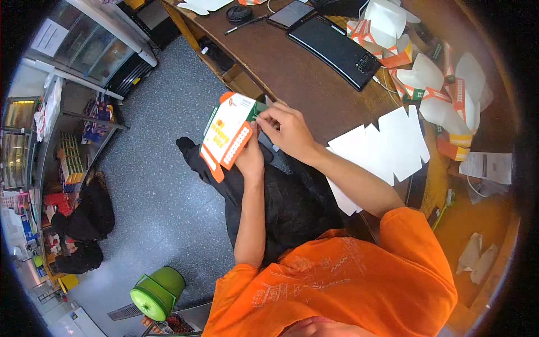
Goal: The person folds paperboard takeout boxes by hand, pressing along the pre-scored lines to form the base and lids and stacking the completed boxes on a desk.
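A partly folded paperboard food box [229, 126], printed white, orange and green with lettering, is held in the air above my lap. My left hand [251, 158] grips it from beneath at its near right edge; most of those fingers are hidden behind the board. At the box's right corner, my right hand [288, 128] pinches a green flap [262, 109] between thumb and fingertips. Flat white box blanks [379, 147] lie overlapping on the brown table [269, 50], by my right forearm. Several box pieces with white insides [425, 71] are heaped farther right.
On the table rest a black tablet [334, 50], a smartphone [290, 12], a pen [246, 24] and a coiled black cable [238, 14]. A green lidded bucket [158, 292] stands on the speckled floor [168, 168]. Stocked shelves [71, 160] line the left side.
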Demonstrator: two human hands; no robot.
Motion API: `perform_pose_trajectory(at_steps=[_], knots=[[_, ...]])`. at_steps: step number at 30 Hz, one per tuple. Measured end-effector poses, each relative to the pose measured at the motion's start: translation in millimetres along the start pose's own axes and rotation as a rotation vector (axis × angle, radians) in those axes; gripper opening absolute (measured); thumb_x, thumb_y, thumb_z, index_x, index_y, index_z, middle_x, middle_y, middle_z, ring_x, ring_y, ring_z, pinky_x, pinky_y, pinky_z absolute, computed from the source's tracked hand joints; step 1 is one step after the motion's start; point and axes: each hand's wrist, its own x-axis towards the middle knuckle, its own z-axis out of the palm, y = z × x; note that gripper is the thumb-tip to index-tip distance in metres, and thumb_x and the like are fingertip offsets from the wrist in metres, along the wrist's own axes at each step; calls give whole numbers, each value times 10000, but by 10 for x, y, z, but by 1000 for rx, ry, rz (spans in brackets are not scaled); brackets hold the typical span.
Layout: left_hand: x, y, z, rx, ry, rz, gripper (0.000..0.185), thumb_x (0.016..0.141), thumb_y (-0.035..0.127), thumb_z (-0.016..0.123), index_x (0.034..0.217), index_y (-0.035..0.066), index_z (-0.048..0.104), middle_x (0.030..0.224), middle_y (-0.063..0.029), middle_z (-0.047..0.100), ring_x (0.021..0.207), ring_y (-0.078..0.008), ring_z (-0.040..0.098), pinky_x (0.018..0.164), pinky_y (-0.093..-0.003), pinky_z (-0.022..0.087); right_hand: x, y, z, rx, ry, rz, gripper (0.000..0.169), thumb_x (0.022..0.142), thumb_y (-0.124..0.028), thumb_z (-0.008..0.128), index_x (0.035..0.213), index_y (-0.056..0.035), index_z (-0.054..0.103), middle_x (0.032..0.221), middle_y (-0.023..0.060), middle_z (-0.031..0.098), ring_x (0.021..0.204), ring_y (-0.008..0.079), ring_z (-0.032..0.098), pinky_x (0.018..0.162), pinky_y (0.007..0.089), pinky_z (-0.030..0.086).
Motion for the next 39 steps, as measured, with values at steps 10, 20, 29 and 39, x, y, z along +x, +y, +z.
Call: perform_pose_trajectory(at_steps=[10,20,29,39], knots=[[-103,-159,-78,344,-117,86,306,989,119,519,1236,-57,564,1214,-138,607,1114,-211,567,943,-332,449,-20,-11,57,-39,64,-121,150,800,44,656,949,55,677,868,155,650,759,267,667,658,330,528],[45,23,-50,442,56,331,297,931,71,615,1199,-49,567,1191,-130,611,1068,-214,602,902,-349,483,10,-51,-22,42,-131,-70,221,826,-29,628,1042,-13,670,1145,173,581,1094,328,575,921,396,460],[654,190,-407,-746,-19,-368,303,950,247,502,1150,26,560,1047,-114,655,997,-260,641,921,-406,507,96,65,-123,197,-143,-11,518,856,-28,482,1373,-42,484,1468,169,409,1379,333,354,1122,411,282],[983,-207,-841,-988,-286,-408,521,950,383,435,1241,-39,530,1241,-206,597,1098,-354,600,985,-465,471,43,10,-82,-145,-339,-152,685,771,1,600,1421,-124,425,1493,227,322,1338,397,354,1083,451,316]])
